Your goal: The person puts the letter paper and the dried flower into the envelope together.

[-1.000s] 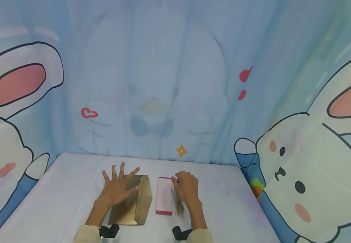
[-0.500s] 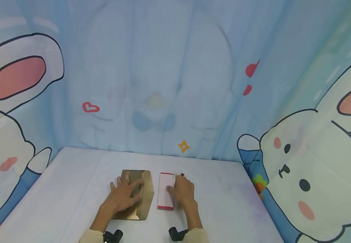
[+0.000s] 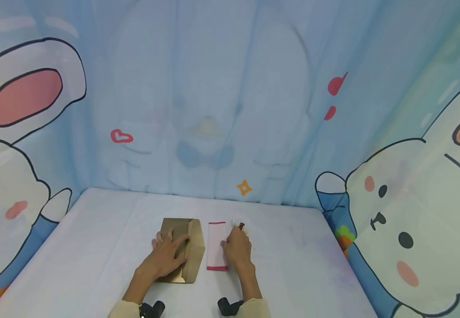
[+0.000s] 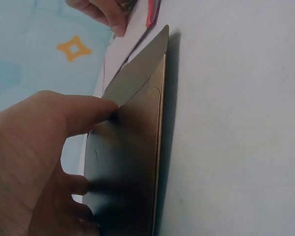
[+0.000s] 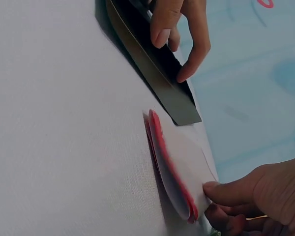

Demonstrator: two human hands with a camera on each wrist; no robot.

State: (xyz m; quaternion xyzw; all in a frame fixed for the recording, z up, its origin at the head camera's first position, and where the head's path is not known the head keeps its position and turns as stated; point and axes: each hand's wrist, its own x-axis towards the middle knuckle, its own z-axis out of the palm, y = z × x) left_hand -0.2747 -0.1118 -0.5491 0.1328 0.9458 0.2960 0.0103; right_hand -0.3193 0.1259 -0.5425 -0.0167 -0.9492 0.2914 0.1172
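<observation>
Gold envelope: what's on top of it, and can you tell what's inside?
The left hand rests on top of the gold envelope, covering part of it. The inside is hidden by the front panel, so any contents cannot be seen.

Behind a white-covered table (image 3: 297, 260), blue curtain (image 3: 210, 66) with cartoon rabbits (image 3: 432, 212) at either side. Between them, red heart (image 3: 121, 141) and orange four-pointed star (image 3: 244, 183).

- A curtained booth (image 3: 357, 53) is enclosing the white counter (image 3: 293, 256); whether it is standing in a home or a studio, one cannot tell.
- A blue curtain (image 3: 214, 88) is hanging behind the counter.
- A cartoon rabbit (image 3: 11, 172) is showing left of the counter, another rabbit (image 3: 432, 221) right of it.
</observation>
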